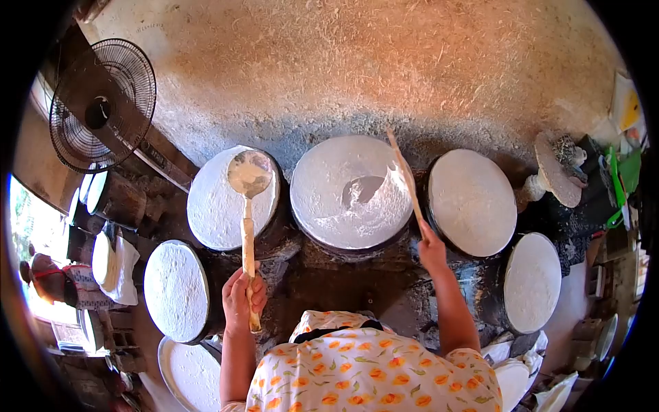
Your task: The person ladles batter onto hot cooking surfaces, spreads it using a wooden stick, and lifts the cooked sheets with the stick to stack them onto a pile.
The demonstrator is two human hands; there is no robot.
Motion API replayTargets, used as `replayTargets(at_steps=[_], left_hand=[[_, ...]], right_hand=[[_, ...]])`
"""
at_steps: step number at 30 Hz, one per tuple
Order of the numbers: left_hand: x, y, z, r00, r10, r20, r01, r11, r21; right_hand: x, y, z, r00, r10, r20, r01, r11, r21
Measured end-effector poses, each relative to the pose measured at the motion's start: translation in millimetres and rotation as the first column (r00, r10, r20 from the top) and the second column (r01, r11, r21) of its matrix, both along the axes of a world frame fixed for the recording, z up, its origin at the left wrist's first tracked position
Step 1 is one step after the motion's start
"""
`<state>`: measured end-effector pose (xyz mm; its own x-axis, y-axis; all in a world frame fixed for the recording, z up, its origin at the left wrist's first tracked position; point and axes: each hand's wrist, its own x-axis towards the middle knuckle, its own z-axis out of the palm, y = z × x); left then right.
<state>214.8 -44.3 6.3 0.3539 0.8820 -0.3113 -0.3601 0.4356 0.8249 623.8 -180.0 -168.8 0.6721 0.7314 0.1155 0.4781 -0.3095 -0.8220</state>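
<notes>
My left hand is wrapped round the wooden handle of a ladle. The ladle's round bowl, coated with white, hangs over the round white-covered pan at back left. In my right hand is a long thin wooden stick, slanting up along the right side of the middle round pan. White material clings to the stick's edge. A smooth greyish patch shows in the middle pan's white layer, beside a ragged white fold near the stick.
More white-covered round pans stand at right, far right and left. A black fan is at upper left. A rough wall rises behind the pans. Across the far window side, a person is partly visible.
</notes>
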Motion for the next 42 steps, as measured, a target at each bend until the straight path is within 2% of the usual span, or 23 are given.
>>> replayTargets(at_steps=[1, 2, 4, 5, 8, 9, 10, 12, 15, 16, 18, 20, 22, 25, 28, 30, 32, 34, 35, 36, 38, 40, 42], left_hand=[[0.3, 0.9, -1.6, 1.0, -0.008, 0.003, 0.008, 1.0, -0.005], [1.9, 2.0, -4.0, 1.0, -0.02, 0.007, 0.02, 1.0, -0.01], [6.6, 5.1, -7.1, 0.998, -0.054, 0.019, 0.054, 0.998, -0.008], [11.5, 6.3, -4.8, 0.997, -0.071, 0.023, 0.072, 0.997, -0.017], [12.9, 9.5, 1.3, 0.995, -0.096, 0.035, 0.097, 0.995, -0.025], [10.0, 10.1, 1.9, 0.993, -0.113, 0.041, 0.113, 0.994, -0.002], [7.5, 9.9, 1.1, 0.99, -0.13, 0.046, 0.129, 0.992, 0.017], [6.9, 12.4, -0.7, 0.989, -0.143, 0.046, 0.142, 0.99, 0.01], [11.8, 15.8, -8.8, 0.983, -0.181, 0.038, 0.181, 0.983, -0.007], [13.5, 16.5, -9.9, 0.982, -0.183, 0.042, 0.184, 0.983, -0.007], [15.1, 18.1, -10.8, 0.972, -0.224, 0.064, 0.227, 0.973, -0.033], [11.2, 18.8, -8.1, 0.97, -0.23, 0.083, 0.234, 0.971, -0.047], [6.4, 19.2, -7.7, 0.966, -0.255, 0.042, 0.256, 0.967, -0.016], [3.4, 18.0, -8.9, 0.968, -0.251, 0.005, 0.251, 0.967, -0.049], [5.8, 16.3, -17.6, 0.966, -0.259, 0.021, 0.26, 0.963, -0.067], [6.1, 16.6, -16.0, 0.964, -0.266, 0.009, 0.265, 0.961, -0.075], [4.9, 15.8, -17.9, 0.959, -0.283, 0.003, 0.282, 0.958, -0.054], [1.6, 15.0, -19.5, 0.959, -0.283, -0.018, 0.282, 0.958, -0.042], [-0.3, 14.1, -20.8, 0.958, -0.284, -0.041, 0.283, 0.959, -0.032], [-0.2, 14.0, -22.3, 0.959, -0.281, -0.038, 0.28, 0.959, -0.037], [1.5, 15.3, -25.1, 0.955, -0.291, -0.049, 0.288, 0.955, -0.066], [8.1, 17.8, -27.2, 0.954, -0.295, -0.046, 0.29, 0.953, -0.089], [14.6, 22.0, -29.2, 0.953, -0.301, -0.044, 0.295, 0.949, -0.109]], right_hand=[[-8.4, 3.5, -5.8, 0.998, 0.019, -0.06, -0.023, 0.997, -0.067], [-23.5, 11.0, 3.5, 0.999, 0.043, 0.014, -0.04, 0.987, -0.156], [-48.4, 25.7, 17.5, 0.984, 0.176, -0.004, -0.175, 0.982, -0.073], [-54.8, 29.7, 35.4, 0.979, 0.195, -0.067, -0.205, 0.956, -0.209], [-39.1, 11.8, 19.5, 0.994, 0.103, -0.028, -0.105, 0.991, -0.078], [-33.3, -1.7, 22.8, 0.988, 0.061, 0.144, -0.068, 0.997, 0.043], [-30.2, -12.4, 23.1, 0.995, 0.027, 0.095, -0.029, 0.999, 0.027], [-44.5, -22.2, 16.4, 0.999, 0.037, 0.012, -0.033, 0.967, -0.253], [-93.2, -11.7, 16.3, 0.988, 0.151, -0.021, -0.152, 0.972, -0.18], [-102.9, -7.1, 14.9, 0.977, 0.214, 0.016, -0.214, 0.977, 0.015], [-98.5, -7.5, 22.7, 0.974, 0.223, -0.038, -0.226, 0.968, -0.112], [-80.6, -11.6, 26.1, 0.995, 0.097, 0.001, -0.096, 0.987, -0.128], [-58.3, -8.2, 21.3, 0.997, -0.01, 0.081, 0.017, 0.996, -0.083], [-54.6, 22.8, 22.4, 0.99, 0.05, 0.133, -0.049, 0.999, -0.012], [-75.0, 59.8, 26.6, 0.983, 0.166, 0.081, -0.15, 0.973, -0.177], [-86.1, 68.1, 38.8, 0.958, 0.284, 0.04, -0.248, 0.889, -0.385], [-82.5, 51.1, 46.2, 0.957, 0.29, 0.017, -0.261, 0.884, -0.388], [-72.2, 18.4, 39.3, 0.975, 0.213, 0.062, -0.208, 0.974, -0.086], [-73.3, 4.1, 38.7, 0.992, 0.119, 0.052, -0.118, 0.993, -0.03], [-80.6, -3.9, 36.3, 0.991, 0.123, 0.053, -0.121, 0.992, -0.036], [-104.9, -14.0, 36.3, 0.993, 0.03, -0.117, -0.055, 0.973, -0.223], [-125.6, -8.7, 31.1, 0.97, 0.24, -0.05, -0.242, 0.97, -0.037], [-113.7, 3.7, 25.5, 0.959, 0.277, -0.057, -0.282, 0.951, -0.124]])
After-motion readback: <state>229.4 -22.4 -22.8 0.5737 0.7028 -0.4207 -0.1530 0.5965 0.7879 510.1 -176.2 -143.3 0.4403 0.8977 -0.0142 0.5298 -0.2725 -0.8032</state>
